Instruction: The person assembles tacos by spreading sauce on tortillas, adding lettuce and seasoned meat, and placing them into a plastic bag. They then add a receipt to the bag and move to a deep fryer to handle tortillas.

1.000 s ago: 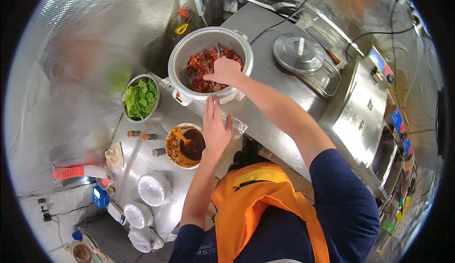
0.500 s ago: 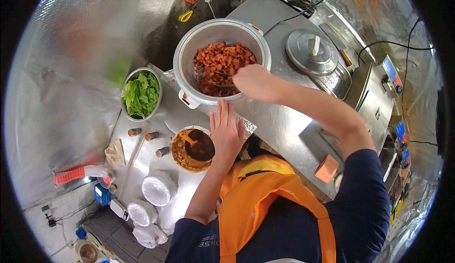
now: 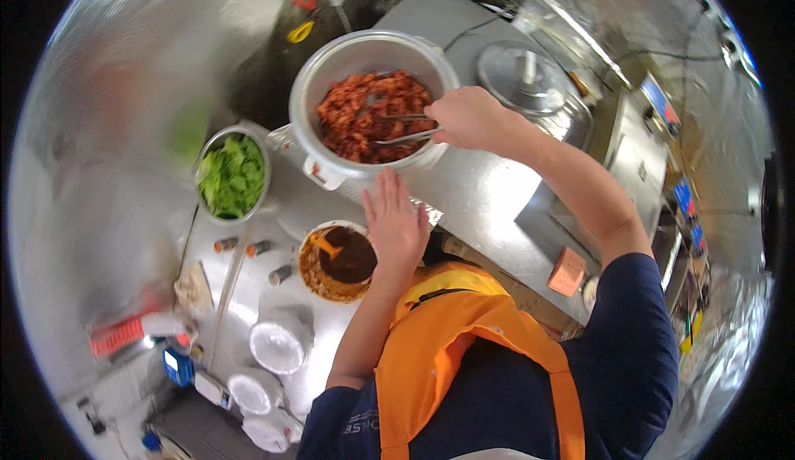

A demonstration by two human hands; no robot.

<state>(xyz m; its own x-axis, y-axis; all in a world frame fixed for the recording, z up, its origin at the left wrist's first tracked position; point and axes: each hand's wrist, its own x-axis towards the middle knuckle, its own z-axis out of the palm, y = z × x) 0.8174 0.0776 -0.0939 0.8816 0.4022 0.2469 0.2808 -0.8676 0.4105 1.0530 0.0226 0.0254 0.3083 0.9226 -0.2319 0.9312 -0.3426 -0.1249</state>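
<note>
A large white-rimmed metal pot (image 3: 364,52) stands in front of me, holding a heap of reddish-brown chopped pieces (image 3: 352,116), likely meat. My right hand (image 3: 472,119) reaches over the pot's right rim and grips metal tongs (image 3: 411,137), whose ends sit among the pieces. Against the pot's near side, my left hand (image 3: 391,221) is laid with its fingers stretched out, holding nothing. Just left of that hand is a tub (image 3: 311,284) of dark brown sauce (image 3: 354,255), with an orange-handled utensil (image 3: 326,243) in it.
Left of the pot stands a metal bowl of green leaves (image 3: 233,177). Small jars (image 3: 280,275) and white plastic-wrapped containers (image 3: 279,346) are on the near-left steel table. To the right lie a metal lid (image 3: 526,71) and an orange-pink block (image 3: 567,271).
My right hand has drawn slightly right and upward, so more of the tongs shows. The pieces look stirred about. My left hand stays by the pot; the whole view has shifted slightly.
</note>
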